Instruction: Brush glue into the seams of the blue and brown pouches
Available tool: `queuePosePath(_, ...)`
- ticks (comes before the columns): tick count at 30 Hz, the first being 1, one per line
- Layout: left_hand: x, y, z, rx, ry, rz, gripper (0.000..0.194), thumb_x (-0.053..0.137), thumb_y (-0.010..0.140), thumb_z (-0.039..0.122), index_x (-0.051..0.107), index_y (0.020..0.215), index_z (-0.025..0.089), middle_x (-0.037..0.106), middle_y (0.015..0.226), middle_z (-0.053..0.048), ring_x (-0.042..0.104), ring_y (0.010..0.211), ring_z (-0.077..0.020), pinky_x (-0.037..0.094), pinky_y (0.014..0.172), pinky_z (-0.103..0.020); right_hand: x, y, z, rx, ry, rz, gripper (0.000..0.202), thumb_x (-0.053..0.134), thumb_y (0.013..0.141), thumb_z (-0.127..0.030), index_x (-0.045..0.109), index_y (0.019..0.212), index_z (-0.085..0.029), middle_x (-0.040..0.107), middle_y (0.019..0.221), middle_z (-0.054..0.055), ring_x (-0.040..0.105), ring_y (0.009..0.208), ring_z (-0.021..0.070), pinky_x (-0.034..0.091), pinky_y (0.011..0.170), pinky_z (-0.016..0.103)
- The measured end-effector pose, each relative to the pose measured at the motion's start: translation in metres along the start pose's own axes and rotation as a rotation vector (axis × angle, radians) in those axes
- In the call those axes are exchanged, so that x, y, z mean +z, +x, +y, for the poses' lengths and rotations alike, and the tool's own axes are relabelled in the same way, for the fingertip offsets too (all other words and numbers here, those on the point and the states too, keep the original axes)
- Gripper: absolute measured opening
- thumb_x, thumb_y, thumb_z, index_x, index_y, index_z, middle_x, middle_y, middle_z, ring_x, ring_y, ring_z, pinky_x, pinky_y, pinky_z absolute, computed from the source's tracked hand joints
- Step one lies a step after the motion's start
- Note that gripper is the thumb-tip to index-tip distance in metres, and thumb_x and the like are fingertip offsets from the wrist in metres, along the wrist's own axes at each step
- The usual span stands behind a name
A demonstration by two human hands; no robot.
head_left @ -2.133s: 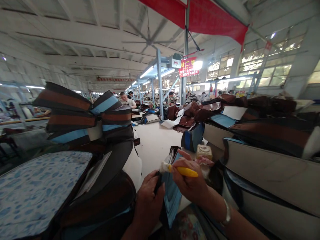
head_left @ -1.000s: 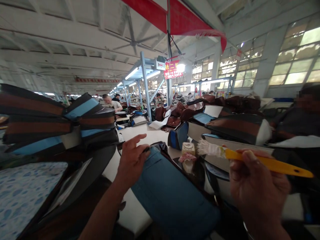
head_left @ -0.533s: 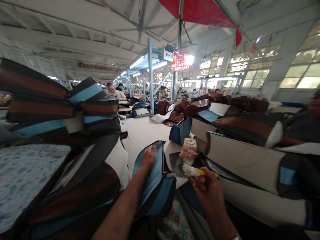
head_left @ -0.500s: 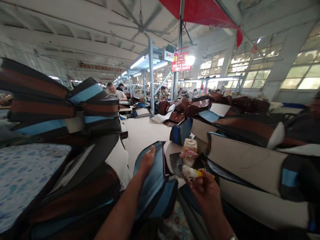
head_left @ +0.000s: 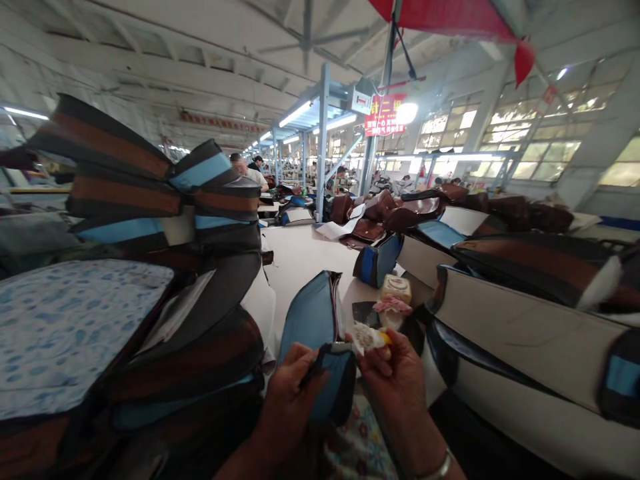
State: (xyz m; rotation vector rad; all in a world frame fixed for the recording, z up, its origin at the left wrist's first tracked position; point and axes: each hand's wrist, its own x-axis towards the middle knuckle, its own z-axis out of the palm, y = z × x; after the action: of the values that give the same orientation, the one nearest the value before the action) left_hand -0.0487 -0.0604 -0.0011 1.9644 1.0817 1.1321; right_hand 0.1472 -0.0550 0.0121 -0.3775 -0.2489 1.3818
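Observation:
A blue bag piece with dark edges (head_left: 309, 313) stands in front of me on the pale table. My left hand (head_left: 295, 387) is closed on its near edge, thumb over the dark border. My right hand (head_left: 395, 367) is closed round the yellow handle of a brush (head_left: 369, 337), whose whitish, crusted bristles point left beside the bag's upper corner. Just behind the brush, a cream-coloured container (head_left: 396, 288) has a pink cloth (head_left: 393, 306) round its middle.
Stacked black, brown and blue bags (head_left: 125, 193) rise at the left, above a blue-patterned lining (head_left: 75, 327). Beige-backed bag pieces (head_left: 525, 333) are piled at the right. Brown bags (head_left: 420, 213) lie farther back. A person (head_left: 250, 173) is in the distance.
My left hand has come down from the bag's upper face and gripped its near edge. My right hand has brought the brush close to the bag. The view has turned slightly left.

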Motion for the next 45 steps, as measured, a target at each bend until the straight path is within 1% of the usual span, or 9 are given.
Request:
queuePosePath(4, -0.012, 0.025, 0.019, -0.001, -0.123, -0.074, 0.021, 0.057, 0.090, 0.034, 0.067, 0.084, 0.018, 0.053, 0.083, -0.002, 0.053, 0.078, -0.0170, 0.045, 0.072, -0.027, 0.043, -0.002, -0.034, -0.308, -0.315, -0.088, 0.020, 0.073, 0.081, -0.030, 0.058, 0.072, -0.020, 0.050, 0.049, -0.010, 0.032, 0.035, 0.0034, 0.049, 0.051, 0.020)
queuePosePath(8, -0.007, 0.031, 0.024, 0.002, -0.205, -0.133, 0.013, 0.061, 0.086, 0.029, 0.069, 0.086, 0.018, 0.057, 0.086, -0.003, 0.054, 0.085, -0.0185, 0.044, 0.078, -0.027, 0.073, -0.005, -0.034, -0.496, -0.731, -0.274, 0.012, 0.071, 0.086, -0.031, 0.063, 0.081, -0.023, 0.049, 0.052, -0.009, 0.045, 0.046, 0.0076, 0.047, 0.055, 0.019)
queuePosePath(12, -0.006, 0.034, 0.021, -0.037, -0.292, -0.129, 0.014, 0.061, 0.085, 0.027, 0.070, 0.092, 0.019, 0.059, 0.093, -0.002, 0.055, 0.089, -0.0183, 0.043, 0.083, -0.027, 0.067, 0.004, -0.030, -0.704, -1.191, -0.480, 0.015, 0.062, 0.092, -0.031, 0.062, 0.079, -0.024, 0.051, 0.060, -0.005, 0.062, 0.076, 0.0161, 0.045, 0.098, 0.037)
queuePosePath(15, -0.010, 0.036, 0.017, -0.083, -0.323, -0.185, 0.019, 0.062, 0.085, 0.032, 0.071, 0.080, 0.017, 0.058, 0.085, -0.003, 0.054, 0.082, -0.0178, 0.044, 0.077, -0.027, 0.053, 0.011, -0.044, -0.856, -1.428, -0.514, 0.009, 0.059, 0.092, -0.028, 0.062, 0.085, -0.024, 0.059, 0.074, 0.000, 0.061, 0.103, 0.0246, 0.040, 0.104, 0.047)
queuePosePath(18, -0.011, 0.037, 0.015, -0.144, -0.353, -0.141, 0.022, 0.064, 0.083, 0.035, 0.070, 0.073, 0.016, 0.060, 0.083, -0.003, 0.055, 0.083, -0.0187, 0.044, 0.077, -0.028, 0.049, 0.007, -0.057, -0.967, -1.468, -0.554, 0.006, 0.057, 0.093, -0.022, 0.061, 0.090, -0.026, 0.058, 0.076, -0.001, 0.062, 0.093, 0.0221, 0.038, 0.106, 0.050)
queuePosePath(25, -0.009, 0.037, 0.018, -0.232, -0.433, -0.075, 0.022, 0.068, 0.079, 0.038, 0.070, 0.076, 0.017, 0.063, 0.088, -0.003, 0.055, 0.086, -0.0203, 0.044, 0.078, -0.028, 0.052, 0.000, -0.053, -0.950, -1.527, -0.632, 0.004, 0.056, 0.093, -0.023, 0.059, 0.091, -0.025, 0.063, 0.081, 0.001, 0.061, 0.105, 0.0245, 0.041, 0.105, 0.049)
queuePosePath(30, -0.010, 0.034, 0.021, -0.239, -0.462, -0.050, 0.027, 0.067, 0.080, 0.043, 0.072, 0.080, 0.016, 0.064, 0.087, -0.004, 0.057, 0.084, -0.0196, 0.046, 0.076, -0.029, 0.041, 0.003, -0.064, -0.899, -1.417, -0.485, 0.007, 0.054, 0.095, -0.023, 0.059, 0.091, -0.026, 0.060, 0.078, 0.000, 0.062, 0.102, 0.0239, 0.038, 0.107, 0.050)
queuePosePath(37, -0.009, 0.033, 0.019, -0.202, -0.425, -0.063, 0.034, 0.064, 0.083, 0.049, 0.071, 0.087, 0.016, 0.065, 0.085, -0.004, 0.060, 0.081, -0.0195, 0.049, 0.072, -0.030, 0.043, -0.004, -0.063, -0.881, -1.447, -0.504, 0.007, 0.057, 0.093, -0.021, 0.061, 0.092, -0.026, 0.060, 0.079, 0.002, 0.060, 0.103, 0.0247, 0.039, 0.106, 0.049)
queuePosePath(45, -0.007, 0.030, 0.020, 0.094, -0.014, -0.031, 0.022, 0.055, 0.093, 0.035, 0.065, 0.081, 0.019, 0.059, 0.082, -0.001, 0.059, 0.075, -0.0147, 0.049, 0.068, -0.024, 0.049, -0.003, -0.068, -0.935, -1.525, -0.531, 0.007, 0.056, 0.093, -0.022, 0.061, 0.090, -0.026, 0.064, 0.087, 0.003, 0.061, 0.103, 0.0244, 0.040, 0.104, 0.048)
